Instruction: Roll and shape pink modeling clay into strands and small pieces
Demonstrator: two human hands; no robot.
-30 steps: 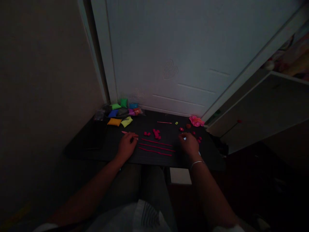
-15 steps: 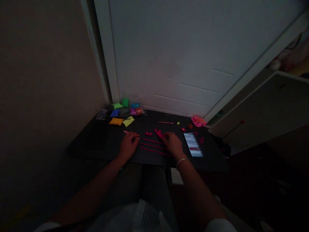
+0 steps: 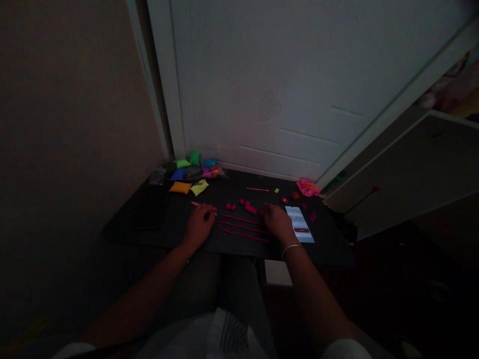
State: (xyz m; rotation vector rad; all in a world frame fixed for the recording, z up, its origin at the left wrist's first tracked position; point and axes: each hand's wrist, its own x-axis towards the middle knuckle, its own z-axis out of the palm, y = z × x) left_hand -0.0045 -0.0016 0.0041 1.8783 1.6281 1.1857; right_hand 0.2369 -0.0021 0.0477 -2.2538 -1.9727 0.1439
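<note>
My left hand [image 3: 200, 221] rests on the dark table, fingers curled over a slim pink pointed tool [image 3: 195, 203], perhaps a clay knife; most of it is hidden. Three thin pink-red clay strands [image 3: 243, 232] lie side by side between my hands. Beyond them sit several small clay lumps [image 3: 231, 207] and a larger clay piece [image 3: 250, 209]. At the strands' right ends, my right hand [image 3: 277, 222] is closed, with a small clay lump [image 3: 262, 212] at its fingertips.
Colourful clay packets [image 3: 180, 188] lie at the back left, above a dark flat object [image 3: 151, 212]. A lit phone [image 3: 301, 227] is right of my right hand. Behind it stand a pink flower [image 3: 308, 187] and small clay bits. A thin pink stick [image 3: 257, 189] lies at the back.
My right hand has moved right, away from the larger clay piece and towards the phone, with a small lump at its fingertips. My left hand has stayed put.
</note>
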